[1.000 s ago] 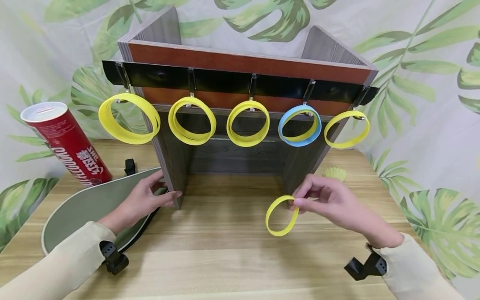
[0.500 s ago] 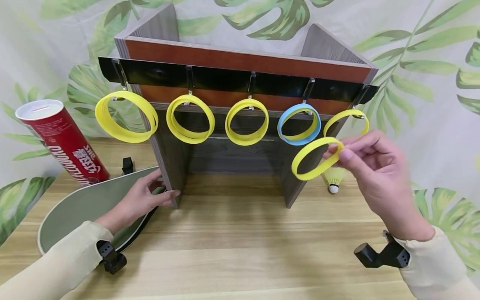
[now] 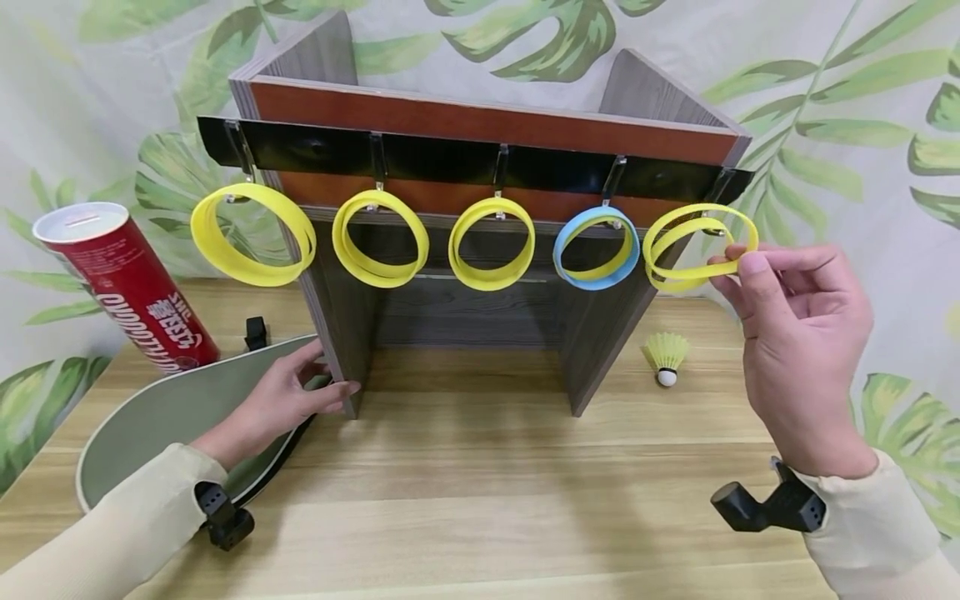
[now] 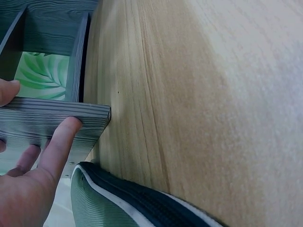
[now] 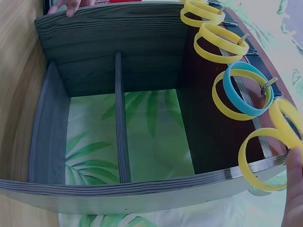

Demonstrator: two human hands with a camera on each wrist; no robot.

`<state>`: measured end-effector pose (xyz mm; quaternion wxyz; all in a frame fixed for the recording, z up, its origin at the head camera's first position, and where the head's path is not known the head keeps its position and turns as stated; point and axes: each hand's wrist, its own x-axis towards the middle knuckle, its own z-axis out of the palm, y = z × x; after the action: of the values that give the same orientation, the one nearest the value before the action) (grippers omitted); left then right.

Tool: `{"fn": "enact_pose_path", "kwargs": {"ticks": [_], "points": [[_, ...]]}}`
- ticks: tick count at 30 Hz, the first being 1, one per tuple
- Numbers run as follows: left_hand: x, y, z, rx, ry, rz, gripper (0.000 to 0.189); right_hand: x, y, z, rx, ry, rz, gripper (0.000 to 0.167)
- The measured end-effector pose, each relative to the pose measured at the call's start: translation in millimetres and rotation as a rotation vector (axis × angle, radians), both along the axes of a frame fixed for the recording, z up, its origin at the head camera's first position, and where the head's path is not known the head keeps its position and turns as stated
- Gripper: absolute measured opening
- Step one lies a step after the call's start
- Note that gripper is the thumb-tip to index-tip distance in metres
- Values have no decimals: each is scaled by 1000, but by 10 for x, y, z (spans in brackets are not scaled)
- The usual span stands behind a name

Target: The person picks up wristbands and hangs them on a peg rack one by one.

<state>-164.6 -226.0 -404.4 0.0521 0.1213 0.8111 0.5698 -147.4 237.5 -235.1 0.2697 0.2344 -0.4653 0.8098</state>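
My right hand (image 3: 806, 333) pinches a yellow wristband (image 3: 712, 269) between thumb and fingers. This band overlaps a hanging yellow wristband (image 3: 677, 287) at the rightmost hook of a black strip (image 3: 442, 158). Along the strip hang yellow bands, including a left one (image 3: 247, 271) and a middle one (image 3: 491, 283), plus a blue band (image 3: 592, 283) with yellow behind it. The strip runs across the front of a grey wooden stand (image 3: 667, 100). My left hand (image 3: 262, 404) grips its left side panel (image 4: 57, 111) low down, thumb on the inner side and fingers on the outer.
A red-and-white canister (image 3: 142, 292) stands at the left behind a green racket case (image 3: 165, 417) with dark edging. Right of the stand, a yellow shuttlecock (image 3: 666, 358) lies on the wooden table (image 3: 450, 533). A leaf-print cloth (image 3: 862, 208) hangs behind.
My right hand has risen from low in front of the stand, moving right and up with the yellow wristband to the rightmost hook. My left hand stays on the panel.
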Motion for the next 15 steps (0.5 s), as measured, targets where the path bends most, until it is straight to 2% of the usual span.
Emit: {"fn": "enact_pose_path", "kwargs": {"ticks": [6, 13, 15], "points": [[-9, 3, -12, 3, -2, -1, 63, -31, 7, -53, 23, -54, -77, 7], [-4, -1, 12, -1, -8, -4, 65, -76, 51, -119, 16, -131, -29, 8], [-1, -2, 19, -5, -13, -4, 65, -82, 55, -129, 37, -146, -37, 7]]}}
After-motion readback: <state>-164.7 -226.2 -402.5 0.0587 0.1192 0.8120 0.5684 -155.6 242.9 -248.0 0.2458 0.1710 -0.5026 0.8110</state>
